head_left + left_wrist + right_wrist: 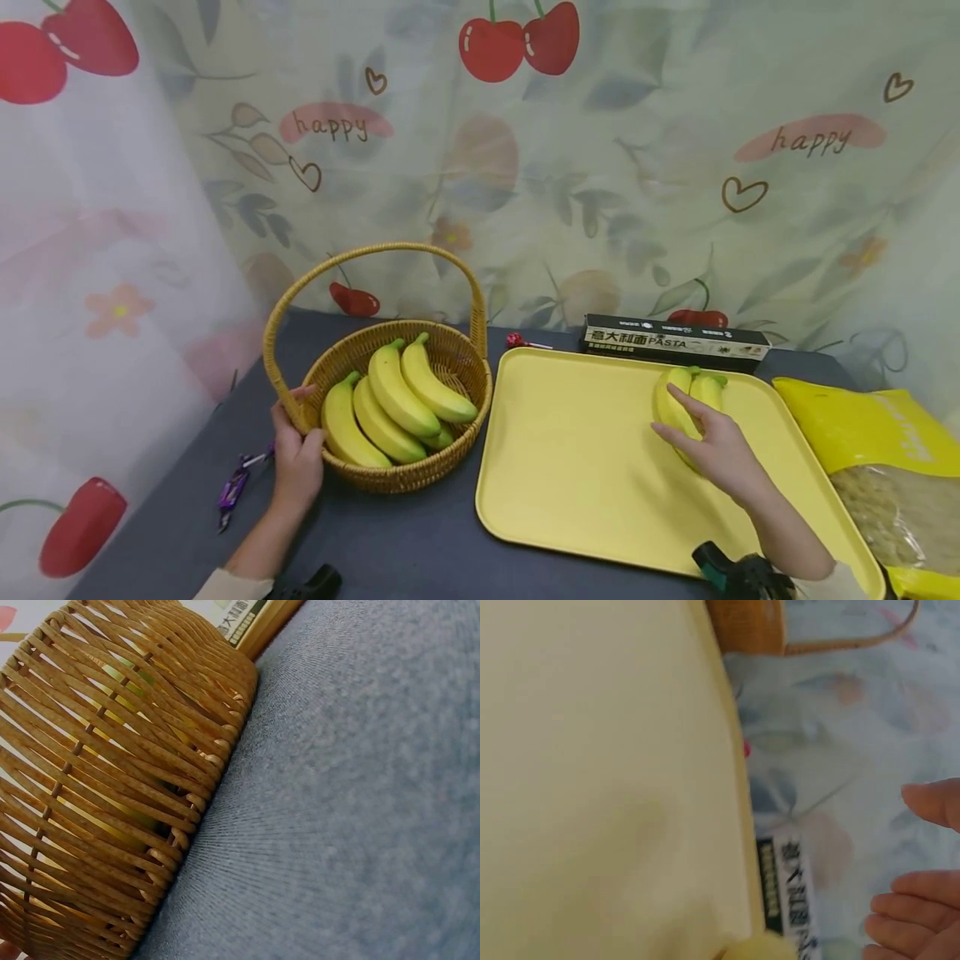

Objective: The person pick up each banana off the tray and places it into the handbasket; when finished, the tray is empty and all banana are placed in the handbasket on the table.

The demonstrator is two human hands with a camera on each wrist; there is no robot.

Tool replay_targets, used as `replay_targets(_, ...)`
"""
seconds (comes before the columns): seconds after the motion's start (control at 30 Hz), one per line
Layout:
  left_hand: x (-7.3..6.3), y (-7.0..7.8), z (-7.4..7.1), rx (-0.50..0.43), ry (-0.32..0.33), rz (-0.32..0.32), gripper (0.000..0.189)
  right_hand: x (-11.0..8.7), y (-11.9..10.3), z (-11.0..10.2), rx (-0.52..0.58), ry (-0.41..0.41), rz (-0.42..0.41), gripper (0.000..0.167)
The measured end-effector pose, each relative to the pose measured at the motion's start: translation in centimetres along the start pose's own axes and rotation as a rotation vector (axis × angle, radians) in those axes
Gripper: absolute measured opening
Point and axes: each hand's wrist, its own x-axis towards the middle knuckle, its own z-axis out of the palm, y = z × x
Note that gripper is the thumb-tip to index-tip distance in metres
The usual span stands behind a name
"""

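Right hand parted over the tray's bananas, left hand holding the basket.

The left hand (pixel 297 458) grips the wicker basket (pixel 390 478) at the foot of its handle; the right hand (pixel 716 454) has thumb and fingers spread, nothing grasped — whether it touches the tray bananas (pixel 665 406) near the far edge of the yellow tray (pixel 570 450), I can't tell. If those are loose and the fingers catch only one, I'd expect another to slip; pushing away could nudge the pasta box (pixel 675 343) behind. A hard tug at the handle might tip the basket — spilling the bananas inside (pixel 397 396).
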Motion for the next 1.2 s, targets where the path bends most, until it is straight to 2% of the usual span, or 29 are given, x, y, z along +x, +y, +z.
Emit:
replay_targets(0.13, 0.0, 0.0, -0.1, -0.005, 0.002, -0.004, 0.053, 0.6, 1.6, 0.2, -0.062, 0.057, 0.042, 0.077)
replay_targets(0.27, 0.0, 0.1, 0.0, 0.008, -0.004, -0.009, 0.053, 0.9, 2.9, 0.5, -0.044, 0.077, 0.056, 0.075)
replay_targets(0.4, 0.0, 0.1, 0.1, 0.020, -0.002, -0.014, 0.053, 1.0, 3.7, 0.8, -0.042, 0.064, 0.037, 0.075)
replay_targets(0.5, -0.1, 0.1, 0.0, 0.026, -0.001, -0.017, 0.053, 1.0, 4.0, 1.1, -0.084, 0.063, 0.022, 0.072)
replay_targets(0.87, 0.1, 0.0, 0.1, 0.021, 0.002, 0.003, 0.054, 1.1, 4.1, 1.4, -0.129, 0.048, -0.022, 0.059)
replay_targets(1.07, 0.0, 0.0, 0.0, 0.044, 0.005, -0.004, 0.054, 1.0, 4.1, 1.7, -0.095, 0.031, -0.014, 0.059)
replay_targets(1.2, 0.0, -0.1, 0.0, 0.057, 0.001, -0.010, 0.053, 1.0, 4.5, 2.1, -0.083, -0.031, 0.018, 0.063)
